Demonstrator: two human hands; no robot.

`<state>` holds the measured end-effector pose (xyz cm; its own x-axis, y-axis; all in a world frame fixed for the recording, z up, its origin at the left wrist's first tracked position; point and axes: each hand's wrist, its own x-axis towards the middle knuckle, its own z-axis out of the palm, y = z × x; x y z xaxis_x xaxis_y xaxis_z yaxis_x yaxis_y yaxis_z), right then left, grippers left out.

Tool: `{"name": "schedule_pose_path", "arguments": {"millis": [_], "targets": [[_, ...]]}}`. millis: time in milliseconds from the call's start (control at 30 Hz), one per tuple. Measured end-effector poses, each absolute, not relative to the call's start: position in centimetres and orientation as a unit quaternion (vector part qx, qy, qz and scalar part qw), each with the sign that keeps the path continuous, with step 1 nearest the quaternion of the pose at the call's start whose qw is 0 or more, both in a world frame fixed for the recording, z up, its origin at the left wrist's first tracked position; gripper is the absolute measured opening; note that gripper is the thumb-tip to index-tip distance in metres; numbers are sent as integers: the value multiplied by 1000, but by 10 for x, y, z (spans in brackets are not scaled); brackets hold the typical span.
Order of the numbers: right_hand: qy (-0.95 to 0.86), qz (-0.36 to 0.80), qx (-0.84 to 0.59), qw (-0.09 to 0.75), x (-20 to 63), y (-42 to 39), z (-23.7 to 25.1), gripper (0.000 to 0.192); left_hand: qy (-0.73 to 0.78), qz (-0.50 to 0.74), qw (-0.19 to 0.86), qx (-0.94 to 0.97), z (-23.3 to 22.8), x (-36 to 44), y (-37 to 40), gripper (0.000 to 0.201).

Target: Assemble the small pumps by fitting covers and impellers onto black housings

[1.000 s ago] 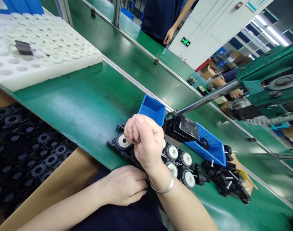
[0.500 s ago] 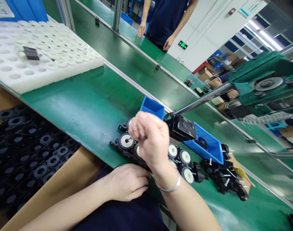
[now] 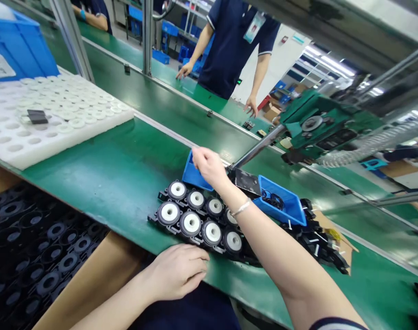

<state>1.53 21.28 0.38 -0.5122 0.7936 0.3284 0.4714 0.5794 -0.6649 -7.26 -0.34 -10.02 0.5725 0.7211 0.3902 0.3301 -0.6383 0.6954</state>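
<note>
Right hand (image 3: pixel 209 166) over blue bin (image 3: pixel 192 176)

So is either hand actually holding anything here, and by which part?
The right hand reaches into the small blue bin; whether its fingers grip anything cannot be told. The left hand rests at the table edge, holding nothing visible.

Bare forearms; thin silver bangle (image 3: pixel 241 208) on right wrist.

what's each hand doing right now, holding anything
Left hand: loosely curled at the table edge, holding nothing visible.
Right hand: at the small blue bin; grip cannot be told.
</note>
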Motion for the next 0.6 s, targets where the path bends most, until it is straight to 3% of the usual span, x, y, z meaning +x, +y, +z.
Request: {"name": "schedule_pose_path", "arguments": {"millis": [167, 300, 433, 600], "targets": [[-901, 235, -324, 164, 23, 231, -21, 48, 323, 351, 280, 833, -99, -71, -6, 14], [-916, 203, -330, 105, 29, 235, -20, 39, 335, 345, 270, 834, -100, -70, -6, 16], [-916, 179, -342, 109, 42, 226, 10, 32, 334, 329, 268, 842, -103, -71, -7, 19], [-924, 180, -279, 190, 117, 165, 81, 31, 327, 302, 249, 860, -107, -77, -7, 21]]}}
